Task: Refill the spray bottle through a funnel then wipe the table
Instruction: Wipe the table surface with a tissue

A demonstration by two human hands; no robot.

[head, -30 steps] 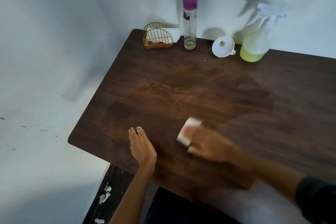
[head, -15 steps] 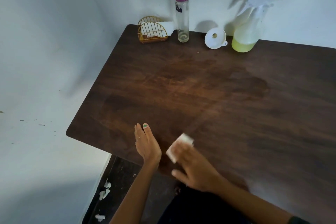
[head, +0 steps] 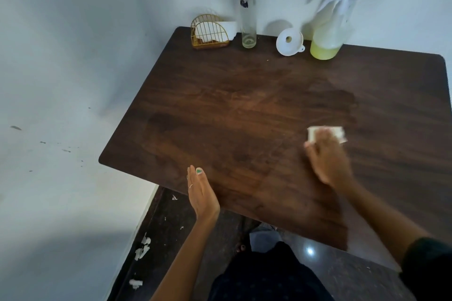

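Note:
A dark wooden table [head: 244, 110] fills the view. My right hand [head: 327, 159] presses a folded white tissue [head: 337, 133] flat onto the table right of centre, fingers laid over it and motion-blurred. My left hand [head: 201, 193] rests edge-on at the table's near left edge, fingers straight, holding nothing. At the back stand the spray bottle [head: 329, 32] with yellow liquid in its base, a white funnel [head: 289, 41] lying beside it, and a tall clear bottle [head: 248, 11] with a purple cap.
A gold wire holder [head: 210, 30] with white tissues sits at the back left corner. White walls close in behind and to the left. Scraps of white paper [head: 143, 249] lie on the dark floor below the table's left edge.
My right hand has swept the tissue from the near edge beside my left hand out to the right and farther onto the table. The left hand has stayed in place.

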